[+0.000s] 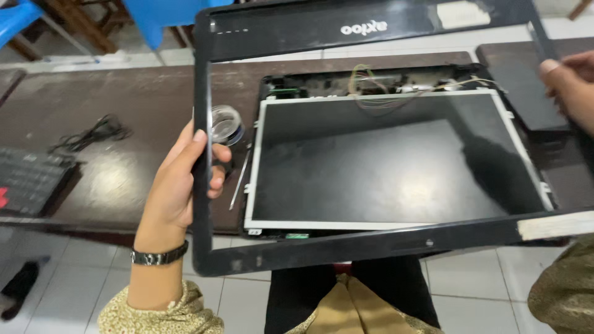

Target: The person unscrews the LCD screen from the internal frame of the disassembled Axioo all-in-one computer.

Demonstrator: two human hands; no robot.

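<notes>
Bezel frame (204,204), one, held by two hands: left (179,179), right (572,86).

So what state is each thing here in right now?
Black plastic screen bezel frame: detached, lifted above the panel.
Bare flat display panel: dark, lying flat, wires exposed at top.
Left hand: gripping the frame's side.
Right hand: holding the opposite side.
</notes>
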